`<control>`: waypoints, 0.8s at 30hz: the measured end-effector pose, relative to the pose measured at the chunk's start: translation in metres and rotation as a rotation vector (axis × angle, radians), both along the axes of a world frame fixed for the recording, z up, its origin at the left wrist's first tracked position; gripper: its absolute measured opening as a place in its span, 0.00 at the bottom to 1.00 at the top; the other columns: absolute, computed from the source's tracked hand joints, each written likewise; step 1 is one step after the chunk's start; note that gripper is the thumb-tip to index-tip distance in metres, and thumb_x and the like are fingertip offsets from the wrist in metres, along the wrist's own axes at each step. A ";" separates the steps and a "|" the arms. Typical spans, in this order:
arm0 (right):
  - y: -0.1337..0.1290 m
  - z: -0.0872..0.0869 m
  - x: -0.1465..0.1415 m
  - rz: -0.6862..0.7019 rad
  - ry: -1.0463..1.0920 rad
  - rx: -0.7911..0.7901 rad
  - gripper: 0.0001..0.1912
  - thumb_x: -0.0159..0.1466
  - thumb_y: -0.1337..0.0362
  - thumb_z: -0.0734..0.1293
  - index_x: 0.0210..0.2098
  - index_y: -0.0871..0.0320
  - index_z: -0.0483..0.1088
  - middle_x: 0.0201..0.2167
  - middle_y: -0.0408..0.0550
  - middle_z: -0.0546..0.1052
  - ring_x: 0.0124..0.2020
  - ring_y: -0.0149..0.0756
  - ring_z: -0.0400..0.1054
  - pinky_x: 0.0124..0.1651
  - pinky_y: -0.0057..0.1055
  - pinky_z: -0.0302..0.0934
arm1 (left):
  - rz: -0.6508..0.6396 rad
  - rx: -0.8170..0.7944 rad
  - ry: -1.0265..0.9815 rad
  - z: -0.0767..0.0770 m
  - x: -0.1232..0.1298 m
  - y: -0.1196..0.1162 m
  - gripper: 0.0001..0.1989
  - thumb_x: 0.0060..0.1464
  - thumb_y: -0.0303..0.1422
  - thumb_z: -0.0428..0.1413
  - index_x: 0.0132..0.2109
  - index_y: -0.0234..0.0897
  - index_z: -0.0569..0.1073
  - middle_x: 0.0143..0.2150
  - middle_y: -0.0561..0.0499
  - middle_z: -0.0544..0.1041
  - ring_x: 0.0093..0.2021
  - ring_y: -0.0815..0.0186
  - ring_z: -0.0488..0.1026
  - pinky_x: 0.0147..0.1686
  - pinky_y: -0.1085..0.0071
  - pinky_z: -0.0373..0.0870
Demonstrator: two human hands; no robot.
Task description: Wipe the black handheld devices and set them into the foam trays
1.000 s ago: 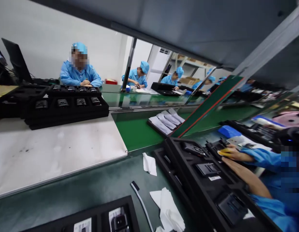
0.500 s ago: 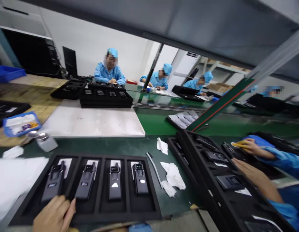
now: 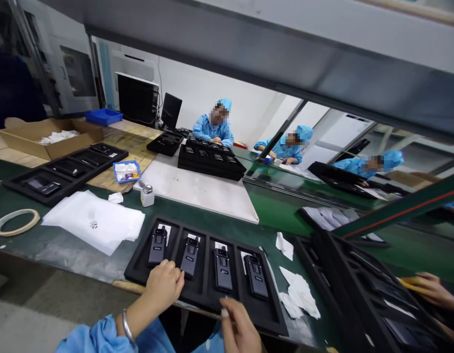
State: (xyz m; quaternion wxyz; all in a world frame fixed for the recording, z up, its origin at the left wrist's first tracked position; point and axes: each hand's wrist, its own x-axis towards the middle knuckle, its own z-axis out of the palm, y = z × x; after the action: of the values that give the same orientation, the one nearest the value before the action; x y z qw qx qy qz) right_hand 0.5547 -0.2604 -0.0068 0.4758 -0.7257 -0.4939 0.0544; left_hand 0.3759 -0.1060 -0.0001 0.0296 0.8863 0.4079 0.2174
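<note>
A black foam tray (image 3: 206,294) with several compartments lies on the green table, each compartment bearing a black handheld radio. My left hand (image 3: 165,283), curled, rests at the tray's front edge, by the lower ends of the leftmost radio (image 3: 157,246) and the second radio (image 3: 190,260); what its fingers hold, if anything, is hidden. Below the third radio (image 3: 223,271), my right hand (image 3: 239,324) is at the front edge with thumb and finger close together; anything between them is too small to name. The fourth radio (image 3: 256,279) lies untouched on the right.
White sheets (image 3: 98,218), a tape roll (image 3: 15,222) and another radio tray (image 3: 61,176) lie left. A dispenser bottle (image 3: 147,195) stands behind. Crumpled tissues (image 3: 300,293) and stacked trays (image 3: 344,274) are right, near another person's hand (image 3: 436,290). A shelf hangs overhead.
The view has swung left, so the tray appears further right and the sheets and tape roll show. My right hand has come into view; my left stays at the tray's front edge.
</note>
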 end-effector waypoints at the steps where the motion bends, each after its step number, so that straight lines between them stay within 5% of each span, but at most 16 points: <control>1: 0.017 0.007 0.000 0.044 -0.010 -0.029 0.14 0.65 0.57 0.61 0.45 0.53 0.75 0.45 0.55 0.78 0.42 0.46 0.76 0.44 0.41 0.73 | -0.007 -0.014 -0.010 0.002 -0.001 0.001 0.17 0.63 0.32 0.52 0.25 0.39 0.73 0.27 0.50 0.73 0.33 0.61 0.73 0.31 0.66 0.67; 4: 0.072 0.019 -0.014 0.066 -0.083 -0.089 0.21 0.67 0.57 0.60 0.56 0.58 0.69 0.55 0.61 0.72 0.49 0.47 0.73 0.47 0.41 0.72 | 0.027 -0.047 -0.049 0.012 -0.012 0.014 0.16 0.65 0.33 0.50 0.28 0.39 0.73 0.30 0.50 0.73 0.34 0.63 0.73 0.34 0.69 0.69; 7: 0.121 0.020 -0.037 0.047 -0.208 -0.178 0.27 0.64 0.59 0.62 0.61 0.59 0.65 0.61 0.64 0.66 0.57 0.58 0.66 0.51 0.51 0.68 | 0.142 -0.053 -0.062 0.021 -0.025 0.035 0.10 0.65 0.32 0.50 0.43 0.36 0.76 0.42 0.44 0.74 0.44 0.56 0.72 0.43 0.63 0.71; 10: 0.153 0.018 -0.054 0.046 -0.271 -0.330 0.33 0.59 0.63 0.65 0.64 0.59 0.62 0.65 0.66 0.62 0.56 0.64 0.64 0.47 0.55 0.66 | 0.232 -0.065 -0.027 0.024 -0.026 0.051 0.23 0.58 0.32 0.56 0.59 0.30 0.69 0.54 0.35 0.70 0.51 0.48 0.68 0.45 0.57 0.71; 14: 0.167 0.016 -0.055 0.053 -0.275 -0.428 0.36 0.58 0.64 0.65 0.66 0.59 0.60 0.67 0.67 0.59 0.55 0.65 0.64 0.46 0.56 0.64 | 0.333 -0.156 0.088 0.027 -0.008 0.060 0.35 0.52 0.31 0.60 0.66 0.31 0.62 0.60 0.30 0.66 0.50 0.46 0.67 0.39 0.58 0.71; 19: 0.165 0.009 -0.045 0.107 -0.286 -0.472 0.40 0.53 0.67 0.67 0.66 0.59 0.60 0.67 0.67 0.58 0.54 0.66 0.65 0.47 0.56 0.63 | 0.343 -0.222 0.072 0.030 -0.004 0.067 0.40 0.49 0.27 0.58 0.69 0.33 0.58 0.59 0.32 0.68 0.51 0.46 0.68 0.44 0.56 0.70; 24: 0.164 0.009 -0.042 0.134 -0.224 -0.419 0.47 0.46 0.71 0.67 0.66 0.57 0.60 0.68 0.64 0.56 0.57 0.67 0.62 0.50 0.58 0.62 | 0.343 -0.531 -0.619 0.021 -0.022 0.078 0.42 0.46 0.31 0.59 0.69 0.35 0.57 0.56 0.38 0.72 0.53 0.50 0.69 0.55 0.51 0.65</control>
State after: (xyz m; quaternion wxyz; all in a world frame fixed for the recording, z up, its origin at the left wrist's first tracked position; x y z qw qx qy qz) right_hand 0.5128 -0.0968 0.0023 0.2525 -0.7758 -0.5685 0.1062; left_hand 0.3541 -0.0282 0.0209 0.3403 0.6606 0.5628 0.3620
